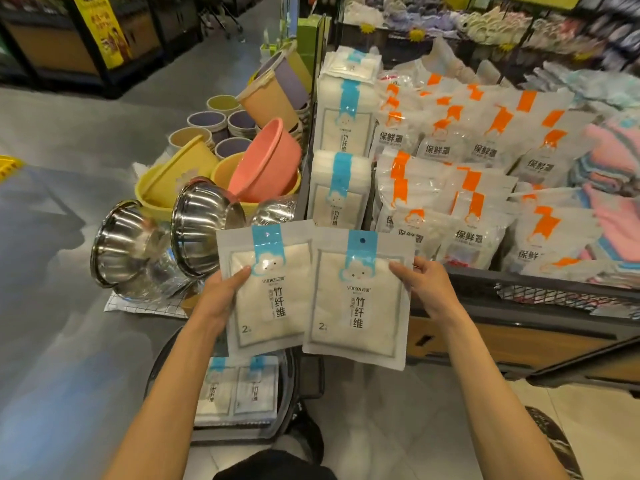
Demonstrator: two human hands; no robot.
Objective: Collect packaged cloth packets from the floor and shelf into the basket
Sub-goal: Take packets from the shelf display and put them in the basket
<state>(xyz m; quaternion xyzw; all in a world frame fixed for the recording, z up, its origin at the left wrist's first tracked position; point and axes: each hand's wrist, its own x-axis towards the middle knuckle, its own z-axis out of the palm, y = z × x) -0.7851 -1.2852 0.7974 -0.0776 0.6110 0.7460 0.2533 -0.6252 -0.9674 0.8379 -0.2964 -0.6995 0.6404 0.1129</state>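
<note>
1. The left hand [221,292] grips a white plastic cloth packet with a blue cloud label [266,306], thumb across its face.
2. Below, two more packets [239,389] lie in the dark round basket [292,379] (partly hidden).
3. The right hand [427,285] clasps a second matching packet [356,313], which overlaps the first, near the black wire shelf [519,282].

Two steel bowls [197,230] lay tilted at centre left. Above them a pink basin [266,161] leaned among yellow basins [190,166]. Orange-labelled packets [485,150] filled the upper right.
</note>
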